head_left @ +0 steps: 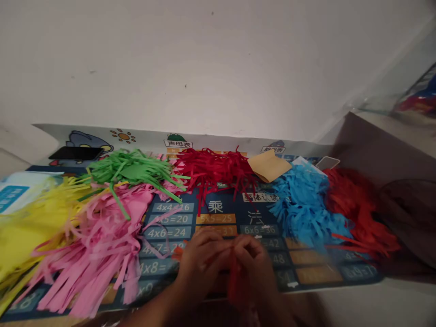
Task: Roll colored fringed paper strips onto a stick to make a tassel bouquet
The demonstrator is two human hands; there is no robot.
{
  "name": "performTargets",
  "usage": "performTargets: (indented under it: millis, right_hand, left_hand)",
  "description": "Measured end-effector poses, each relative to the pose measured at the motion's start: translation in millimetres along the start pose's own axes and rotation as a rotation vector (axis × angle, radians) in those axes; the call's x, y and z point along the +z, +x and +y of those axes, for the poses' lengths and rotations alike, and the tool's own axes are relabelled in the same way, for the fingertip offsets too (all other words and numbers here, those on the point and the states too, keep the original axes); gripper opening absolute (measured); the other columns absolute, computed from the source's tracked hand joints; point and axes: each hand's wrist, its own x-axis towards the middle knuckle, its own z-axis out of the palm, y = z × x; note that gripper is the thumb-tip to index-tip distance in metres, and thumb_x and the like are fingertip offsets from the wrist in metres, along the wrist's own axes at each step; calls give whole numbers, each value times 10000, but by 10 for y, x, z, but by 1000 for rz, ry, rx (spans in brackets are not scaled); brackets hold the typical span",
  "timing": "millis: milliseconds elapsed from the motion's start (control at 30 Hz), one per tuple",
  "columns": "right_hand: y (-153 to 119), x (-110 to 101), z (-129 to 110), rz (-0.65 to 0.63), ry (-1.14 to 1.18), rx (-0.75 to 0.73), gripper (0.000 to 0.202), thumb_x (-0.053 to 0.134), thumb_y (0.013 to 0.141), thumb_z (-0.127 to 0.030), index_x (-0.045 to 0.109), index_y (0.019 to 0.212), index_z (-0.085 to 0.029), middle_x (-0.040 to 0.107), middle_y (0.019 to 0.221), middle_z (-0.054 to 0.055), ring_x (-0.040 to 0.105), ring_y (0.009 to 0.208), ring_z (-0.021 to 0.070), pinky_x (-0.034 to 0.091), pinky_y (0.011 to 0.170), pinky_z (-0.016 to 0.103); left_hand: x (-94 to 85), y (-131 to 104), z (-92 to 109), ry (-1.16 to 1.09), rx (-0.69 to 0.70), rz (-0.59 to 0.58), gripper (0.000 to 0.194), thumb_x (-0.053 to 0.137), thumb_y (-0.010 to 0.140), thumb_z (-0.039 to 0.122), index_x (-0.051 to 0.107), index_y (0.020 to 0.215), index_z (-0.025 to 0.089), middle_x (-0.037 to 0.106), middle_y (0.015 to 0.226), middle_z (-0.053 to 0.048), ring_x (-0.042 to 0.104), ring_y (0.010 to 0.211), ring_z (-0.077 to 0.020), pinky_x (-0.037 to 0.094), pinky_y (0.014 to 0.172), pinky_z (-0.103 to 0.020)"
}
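Observation:
Near the front edge of the table, my left hand and my right hand meet with fingers pinched together. Both are closed on red paper strips, which hang down between them. An orange-red end of paper pokes out to the left of my left hand. My fingers cover the part being pinched, and the lower strips are dim and blurred. Beyond my hands lies a bunch of dark red fringed paper. To the left spreads pink fringed paper, and blue fringed paper lies to the right.
Green fringed paper overlaps the pink bunch, with yellow fringed paper at far left. A phone rests behind. Tan folded paper and a red bunch are right. A printed multiplication mat covers the table against a wall.

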Motion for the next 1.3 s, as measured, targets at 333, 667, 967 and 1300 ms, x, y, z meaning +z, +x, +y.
performTargets:
  millis: [333, 667, 967, 1300]
  right_hand:
    - [17, 102, 13, 57, -159, -290, 109, 695, 748, -265, 643, 659, -230, 558, 681, -22, 536, 646, 138, 444, 611, 234]
    - [1507, -936, -387, 297, -1200, -338, 140, 608, 794, -267, 703, 838, -174, 700, 877, 85, 634, 844, 239, 463, 796, 342]
    - [1509, -987, -381, 259, -1392, -355, 97, 617, 771, -141, 692, 815, -182, 677, 849, 75, 621, 833, 227, 441, 772, 316]
    - [842, -1016, -301, 314, -1221, -400, 214, 535, 795, -256, 702, 884, -156, 691, 916, 116, 638, 857, 261, 490, 817, 415]
  left_hand:
    - [52, -1, 3, -188, -85, 15, 161, 590, 892, 301, 750, 891, 290, 698, 762, -7, 660, 710, -141, 549, 634, -232]
    - [-293, 143, -121, -772, -880, 58, 348, 678, 764, 534, 616, 766, 192, 587, 588, 33, 467, 441, -82, 395, 436, -178]
    - [-180, 100, -214, -317, -589, -65, 256, 573, 820, 410, 679, 739, 192, 628, 638, -9, 570, 587, -147, 447, 563, -228]
    - [-18, 50, -183, -321, -668, -126, 199, 622, 741, 335, 746, 799, 191, 732, 800, -52, 668, 700, -185, 508, 615, -251]
